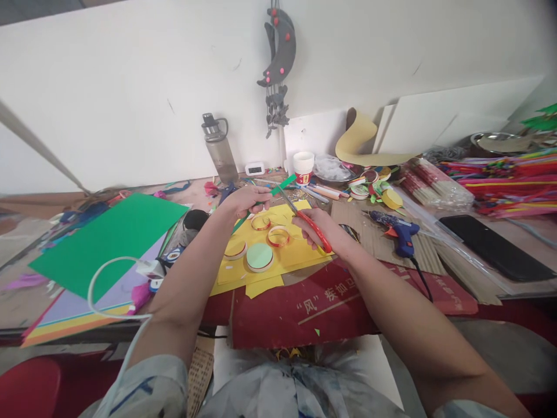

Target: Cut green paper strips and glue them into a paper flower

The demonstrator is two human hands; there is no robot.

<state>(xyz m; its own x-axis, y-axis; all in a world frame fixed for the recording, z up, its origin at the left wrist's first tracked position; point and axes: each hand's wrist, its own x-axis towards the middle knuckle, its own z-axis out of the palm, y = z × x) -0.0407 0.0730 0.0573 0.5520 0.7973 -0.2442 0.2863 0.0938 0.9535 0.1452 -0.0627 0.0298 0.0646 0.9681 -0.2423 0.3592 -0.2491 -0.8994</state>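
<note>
My left hand (247, 200) is closed on a narrow strip of green paper (282, 186) that sticks out to the right. My right hand (317, 228) grips red-handled scissors (304, 220); their blades reach up-left to the strip. Both hands hover above a yellow sheet (300, 252). On that sheet lie a round green-topped disc (260, 257), another disc (235, 249) and two thin red-and-gold rings (279, 235).
Green paper (108, 241) tops a stack of coloured sheets at left. A blue glue gun (398, 232) and a black phone (496, 247) lie right. A water bottle (220, 150), paper cup (303, 167), tape rolls and bundled sticks (435, 186) line the back. A white cable (98, 287) loops near my left arm.
</note>
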